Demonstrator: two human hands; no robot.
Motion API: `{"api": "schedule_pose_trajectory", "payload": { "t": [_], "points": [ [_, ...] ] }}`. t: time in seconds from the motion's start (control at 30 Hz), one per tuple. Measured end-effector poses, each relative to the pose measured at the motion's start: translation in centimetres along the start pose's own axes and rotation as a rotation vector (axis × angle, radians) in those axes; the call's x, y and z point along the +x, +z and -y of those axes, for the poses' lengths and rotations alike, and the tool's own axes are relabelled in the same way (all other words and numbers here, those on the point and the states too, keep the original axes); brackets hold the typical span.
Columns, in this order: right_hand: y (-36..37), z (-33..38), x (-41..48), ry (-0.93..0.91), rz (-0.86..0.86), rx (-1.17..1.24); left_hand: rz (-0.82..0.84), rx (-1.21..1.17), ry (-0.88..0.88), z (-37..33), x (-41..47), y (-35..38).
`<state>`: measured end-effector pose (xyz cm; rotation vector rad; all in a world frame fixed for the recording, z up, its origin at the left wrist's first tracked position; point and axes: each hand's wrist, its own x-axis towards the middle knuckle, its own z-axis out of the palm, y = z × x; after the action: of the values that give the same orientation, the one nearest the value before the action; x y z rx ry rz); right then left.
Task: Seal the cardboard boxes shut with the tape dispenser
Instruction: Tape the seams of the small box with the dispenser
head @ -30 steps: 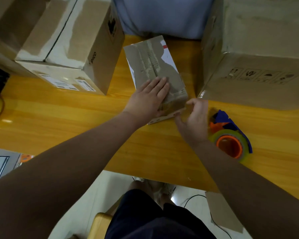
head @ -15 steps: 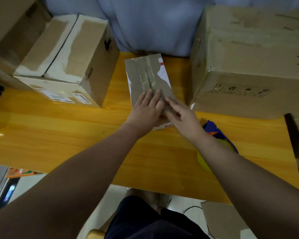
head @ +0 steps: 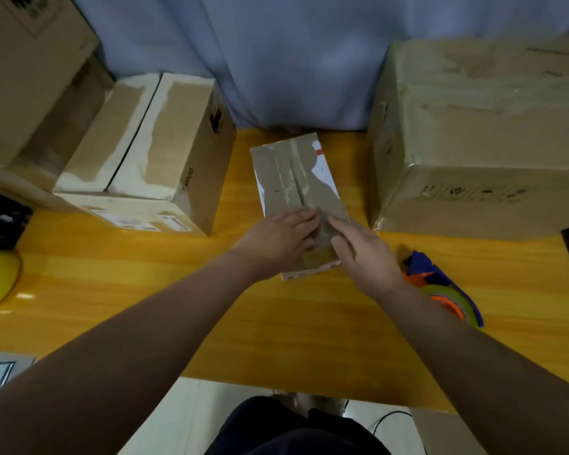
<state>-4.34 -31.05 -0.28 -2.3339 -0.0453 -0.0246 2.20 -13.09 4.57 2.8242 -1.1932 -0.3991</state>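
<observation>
Flaps of small box pressed by flat-fingered left hand and right hand; butt seam tight before taping.

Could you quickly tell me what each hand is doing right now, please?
Left hand: open, fingers flat on the small box, holding nothing.
Right hand: open, fingers straight on the same box, holding nothing.

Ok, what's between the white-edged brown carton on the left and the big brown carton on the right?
Head view: the small grey-brown cardboard box lies there on the yellow table, left hand and right hand resting on its near end.
</observation>
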Motion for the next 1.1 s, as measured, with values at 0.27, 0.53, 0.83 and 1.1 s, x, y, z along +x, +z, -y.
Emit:
{"api": "schedule_pose_trajectory", "payload": {
  "t": [0.27, 0.53, 0.83, 1.1],
  "points": [
    [0.6, 2.2, 7.0, 0.415, 0.012, 0.182, 0.076, 0.224, 0.112, 2.5, 2.3, 0.3],
    [1.1, 1.5, 6.6, 0.352, -0.057, 0.180, 0.099, 0.191, -0.013, 9.6, 8.9, -2.6],
    [1.4, 1.8, 6.9, 0.410, -0.064, 0.159, -0.056, -0.162, -0.235, 11.0, 12.5, -3.3],
    [1.6, 2.3, 7.0, 0.467, -0.078, 0.139, 0.159, -0.519, -0.337, 13.7, 13.5, -4.3]
  ]
}}
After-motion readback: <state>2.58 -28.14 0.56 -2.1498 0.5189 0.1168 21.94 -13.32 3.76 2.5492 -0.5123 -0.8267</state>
